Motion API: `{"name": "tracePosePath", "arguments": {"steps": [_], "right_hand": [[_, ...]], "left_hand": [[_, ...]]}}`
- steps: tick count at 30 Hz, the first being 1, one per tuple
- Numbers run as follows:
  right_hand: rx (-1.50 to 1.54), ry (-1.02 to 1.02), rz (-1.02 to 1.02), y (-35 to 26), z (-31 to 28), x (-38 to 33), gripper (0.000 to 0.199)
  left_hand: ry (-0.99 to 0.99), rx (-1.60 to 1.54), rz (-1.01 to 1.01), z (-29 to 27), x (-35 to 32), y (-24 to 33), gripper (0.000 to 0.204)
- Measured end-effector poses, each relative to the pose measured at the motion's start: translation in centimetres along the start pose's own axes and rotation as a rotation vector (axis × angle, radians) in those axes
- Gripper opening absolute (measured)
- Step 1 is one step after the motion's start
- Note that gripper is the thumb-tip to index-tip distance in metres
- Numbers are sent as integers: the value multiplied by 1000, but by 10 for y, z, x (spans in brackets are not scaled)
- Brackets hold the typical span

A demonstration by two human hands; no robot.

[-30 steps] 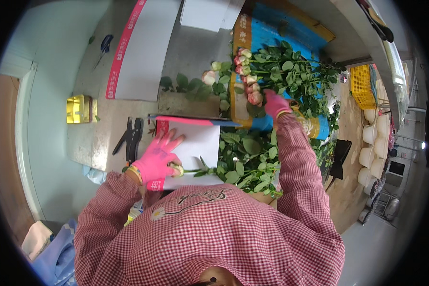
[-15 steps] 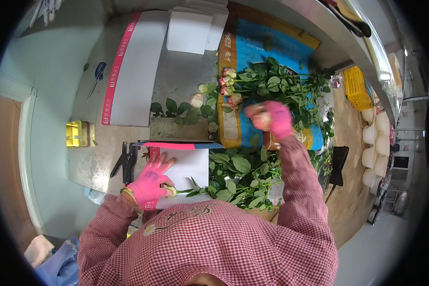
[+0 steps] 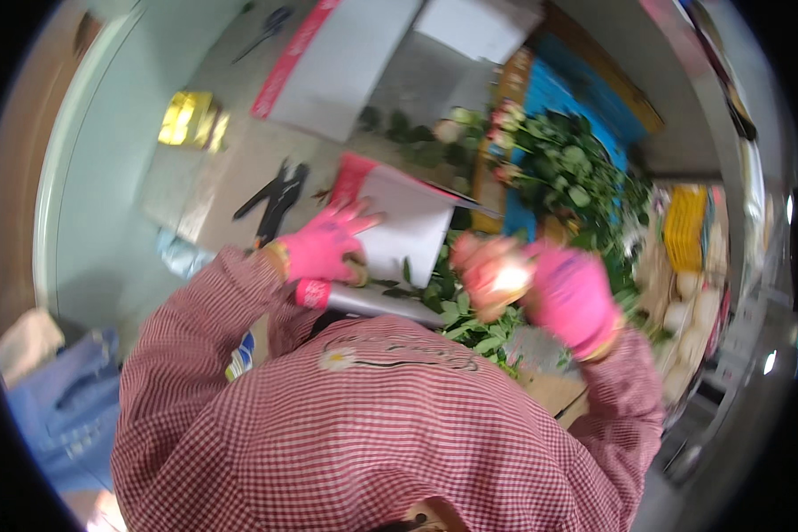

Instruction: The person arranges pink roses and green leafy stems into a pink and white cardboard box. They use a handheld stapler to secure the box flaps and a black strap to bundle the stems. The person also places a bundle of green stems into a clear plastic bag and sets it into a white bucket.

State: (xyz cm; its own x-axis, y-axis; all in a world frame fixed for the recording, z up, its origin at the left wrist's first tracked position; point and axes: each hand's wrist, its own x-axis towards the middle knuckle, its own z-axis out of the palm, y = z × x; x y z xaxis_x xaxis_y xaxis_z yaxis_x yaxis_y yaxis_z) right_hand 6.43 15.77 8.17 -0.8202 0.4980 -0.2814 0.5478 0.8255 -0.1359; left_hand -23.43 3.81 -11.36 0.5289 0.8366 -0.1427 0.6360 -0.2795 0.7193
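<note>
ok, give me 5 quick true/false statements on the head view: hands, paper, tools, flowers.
1. The left hand rests on the white sheet with a pink edge. True.
2. The right hand is empty. False: it holds a pale pink rose, blurred, up over the leafy stems.
3. Both hands wear blue gloves. False: the gloves are pink.
4. A black hand tool lies on the table to the left of the sheet, untouched. True.
5. The bunch of roses lies to the left of the gold object. False: it lies far to the right, over a blue surface.
</note>
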Motion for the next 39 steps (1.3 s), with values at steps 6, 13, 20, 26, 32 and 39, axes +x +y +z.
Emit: {"name": "tracePosePath", "arguments": {"steps": [6, 13, 20, 26, 32, 39], "right_hand": [[186, -31, -82, -54, 210, 64, 40], [102, -143, -39, -83, 226, 86, 47], [348, 343, 23, -69, 208, 79, 33], [86, 196, 93, -80, 216, 92, 23], [340, -321, -89, 12, 141, 94, 29], [-225, 187, 474, 245, 207, 81, 29]], "left_hand": [[242, 115, 158, 34, -7, -27, 61], [245, 110, 50, 27, -18, -24, 73], [381, 203, -5, 42, -12, -29, 85], [536, 171, -138, 23, -9, -8, 82], [339, 178, 91, 10, 8, -20, 63], [201, 185, 26, -19, 40, 1, 64]]}}
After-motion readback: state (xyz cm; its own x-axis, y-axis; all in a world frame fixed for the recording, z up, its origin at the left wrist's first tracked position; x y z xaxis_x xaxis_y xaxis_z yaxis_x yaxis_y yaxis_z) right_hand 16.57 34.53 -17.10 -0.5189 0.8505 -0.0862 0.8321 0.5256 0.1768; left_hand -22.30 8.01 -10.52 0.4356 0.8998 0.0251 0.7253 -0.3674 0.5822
